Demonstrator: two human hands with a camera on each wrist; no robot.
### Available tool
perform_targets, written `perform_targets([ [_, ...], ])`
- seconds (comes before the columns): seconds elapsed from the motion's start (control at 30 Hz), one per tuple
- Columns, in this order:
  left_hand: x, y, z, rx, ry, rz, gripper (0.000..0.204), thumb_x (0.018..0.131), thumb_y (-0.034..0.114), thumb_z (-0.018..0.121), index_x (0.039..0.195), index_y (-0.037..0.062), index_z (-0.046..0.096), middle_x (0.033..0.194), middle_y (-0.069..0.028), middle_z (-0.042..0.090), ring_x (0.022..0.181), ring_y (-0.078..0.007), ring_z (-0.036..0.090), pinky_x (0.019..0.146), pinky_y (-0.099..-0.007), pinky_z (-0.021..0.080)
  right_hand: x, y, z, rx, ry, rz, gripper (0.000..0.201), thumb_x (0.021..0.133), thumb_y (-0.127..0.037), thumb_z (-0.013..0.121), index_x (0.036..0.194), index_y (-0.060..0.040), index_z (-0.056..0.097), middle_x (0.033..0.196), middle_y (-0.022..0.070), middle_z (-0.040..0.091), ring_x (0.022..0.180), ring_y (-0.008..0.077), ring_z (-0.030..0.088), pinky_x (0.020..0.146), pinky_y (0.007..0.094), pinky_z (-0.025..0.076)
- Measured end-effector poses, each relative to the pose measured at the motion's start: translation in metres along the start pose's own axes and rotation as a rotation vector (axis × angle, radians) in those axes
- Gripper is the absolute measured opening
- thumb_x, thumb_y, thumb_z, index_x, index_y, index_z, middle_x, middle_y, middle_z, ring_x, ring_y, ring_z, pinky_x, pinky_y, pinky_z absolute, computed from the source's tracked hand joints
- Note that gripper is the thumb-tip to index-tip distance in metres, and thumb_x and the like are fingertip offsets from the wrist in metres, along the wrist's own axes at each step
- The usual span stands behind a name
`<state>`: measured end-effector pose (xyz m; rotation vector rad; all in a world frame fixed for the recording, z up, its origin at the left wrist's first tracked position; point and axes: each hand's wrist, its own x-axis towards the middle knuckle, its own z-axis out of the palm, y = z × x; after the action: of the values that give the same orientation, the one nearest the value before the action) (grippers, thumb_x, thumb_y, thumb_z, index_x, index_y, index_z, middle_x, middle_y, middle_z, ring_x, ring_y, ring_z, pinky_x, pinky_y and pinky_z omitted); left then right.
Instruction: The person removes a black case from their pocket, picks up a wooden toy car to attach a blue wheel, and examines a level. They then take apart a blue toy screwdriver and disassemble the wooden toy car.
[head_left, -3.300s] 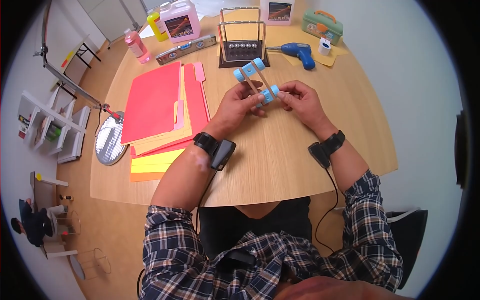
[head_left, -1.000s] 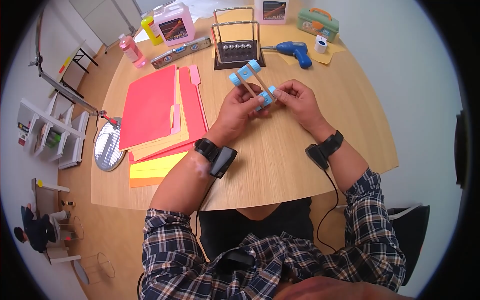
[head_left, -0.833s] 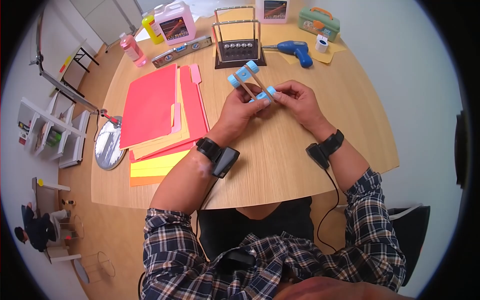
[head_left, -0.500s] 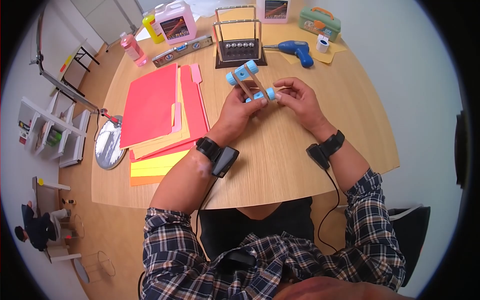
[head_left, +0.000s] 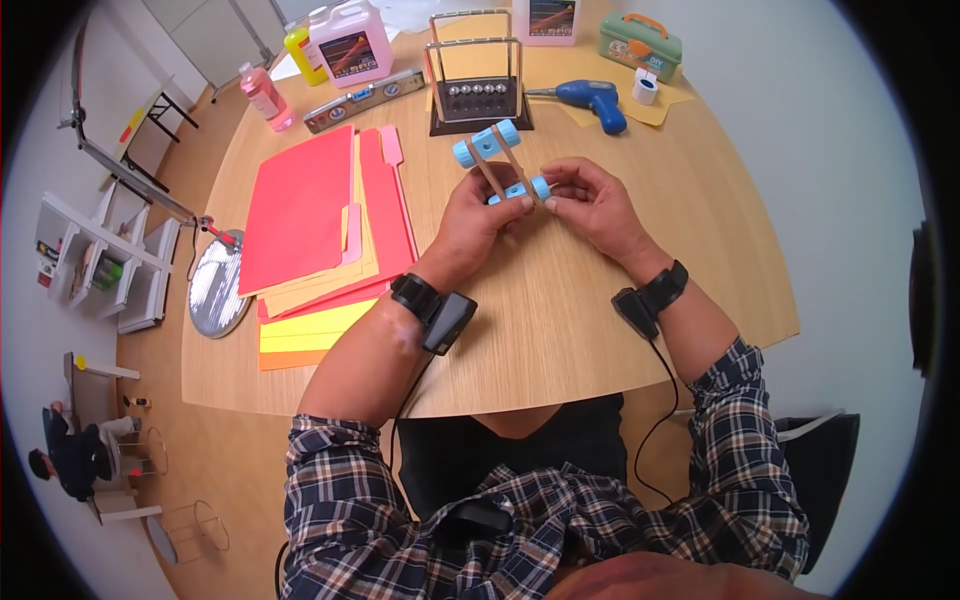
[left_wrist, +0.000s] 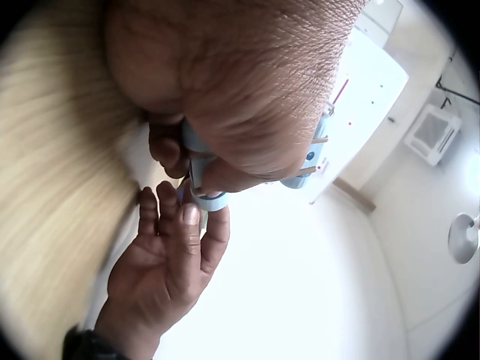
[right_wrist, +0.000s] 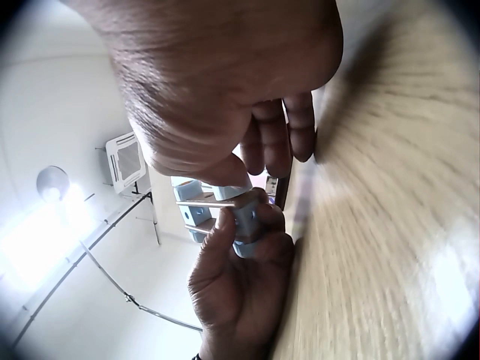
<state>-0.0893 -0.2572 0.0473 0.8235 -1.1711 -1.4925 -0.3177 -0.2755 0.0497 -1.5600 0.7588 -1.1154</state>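
Item: light-blue and brown frame (head_left: 514, 162), made of two blue bars joined by two brown slats (head_left: 487, 172). Location: raised over the table (head_left: 560, 320), between the two hands.

Change since half a second ago: the right hand's thumb sits lower and its fingertips are drawn in to the bar's end, where the index finger stood apart before. The left hand's hold is unchanged.

Hands: left hand (head_left: 472, 218) grips the near bar (head_left: 514, 190), thumb on top; right hand (head_left: 603, 207) pinches that bar's right end cap (head_left: 541, 187) between thumb and index finger.

Orientation: the near bar runs crosswise from left thumb to right fingertips, right end slightly farther from the person. The slats run away from the hands, leaning left, to the far bar (head_left: 486, 143), which lies beyond the left hand, roughly parallel to the near one.

Surroundings: red folders (head_left: 305, 205) left of the left hand; ball cradle (head_left: 480, 100) beyond both hands; blue drill (head_left: 592, 98) beyond the right.

Obscured: near bar's left end, under the left thumb; most left fingers, behind the frame in the head view; much of the frame in both wrist views, behind the hands.
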Motion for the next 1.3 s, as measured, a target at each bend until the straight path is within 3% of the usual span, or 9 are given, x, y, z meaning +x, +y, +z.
perform_targets([
  [0.2,-0.002,0.001,0.003,0.024,0.009,0.007,0.041,0.097,0.003,0.079,0.133,0.0032,0.059,0.11,-0.0047,0.07,0.095,-0.0139,0.069,0.074,-0.0288,0.055,0.001,0.001,0.001,0.136,-0.006,0.089,0.033,0.102,-0.007,0.075,0.133,0.0004,0.066,0.121,0.0058,0.072,0.109,0.0103,0.069,0.099,0.0276,0.057],
  [0.33,-0.003,0.002,0.004,0.085,-0.008,0.017,0.039,0.098,0.004,0.079,0.131,0.0032,0.061,0.11,-0.005,0.07,0.095,-0.0137,0.069,0.074,-0.0282,0.055,0.003,0.004,-0.004,0.015,-0.084,0.131,0.032,0.105,-0.008,0.075,0.135,-0.001,0.065,0.124,0.0049,0.071,0.112,0.0116,0.07,0.102,0.0285,0.058],
  [0.53,-0.002,0.0,0.001,-0.004,-0.009,-0.003,0.035,0.098,0.006,0.078,0.129,0.0034,0.062,0.109,-0.0055,0.07,0.093,-0.0148,0.068,0.074,-0.03,0.055,-0.001,-0.006,-0.004,-0.054,-0.105,0.062,0.029,0.102,-0.004,0.075,0.13,-0.0024,0.069,0.122,0.0018,0.072,0.11,0.0098,0.069,0.099,0.0279,0.058],
  [0.6,-0.001,0.001,-0.001,-0.046,-0.021,-0.028,0.034,0.098,0.006,0.079,0.128,0.0036,0.062,0.109,-0.006,0.07,0.093,-0.0156,0.068,0.074,-0.0306,0.055,-0.001,-0.005,-0.004,-0.072,-0.094,-0.011,0.03,0.099,-0.002,0.076,0.128,-0.0047,0.071,0.115,0.0003,0.073,0.102,0.0073,0.068,0.089,0.0247,0.056],
  [0.73,-0.002,0.002,-0.004,-0.143,-0.057,-0.078,0.033,0.097,0.006,0.079,0.125,0.0043,0.061,0.106,-0.0073,0.07,0.09,-0.0177,0.069,0.073,-0.0315,0.054,-0.001,-0.007,-0.008,-0.126,-0.07,-0.124,0.03,0.097,-0.001,0.076,0.126,-0.0062,0.072,0.112,-0.0012,0.073,0.1,0.0072,0.067,0.088,0.025,0.056],
  [1.03,-0.002,0.004,-0.003,-0.144,-0.055,-0.093,0.032,0.097,0.007,0.079,0.123,0.0043,0.061,0.102,-0.0074,0.071,0.089,-0.019,0.07,0.072,-0.0318,0.053,0.007,0.003,-0.037,-0.311,0.065,0.031,0.024,0.095,-0.006,0.078,0.119,-0.0048,0.072,0.107,0.0025,0.076,0.099,0.0111,0.07,0.092,0.0291,0.058],
  [1.3,-0.003,0.009,-0.003,-0.147,-0.15,-0.141,0.035,0.095,0.007,0.079,0.125,0.0049,0.062,0.108,-0.0074,0.073,0.095,-0.0171,0.069,0.074,-0.03,0.053,0.011,-0.002,-0.052,-0.568,0.12,0.093,0.028,0.093,-0.017,0.08,0.116,-0.0039,0.072,0.111,0.0094,0.078,0.107,0.0242,0.075,0.098,0.0373,0.058],
])
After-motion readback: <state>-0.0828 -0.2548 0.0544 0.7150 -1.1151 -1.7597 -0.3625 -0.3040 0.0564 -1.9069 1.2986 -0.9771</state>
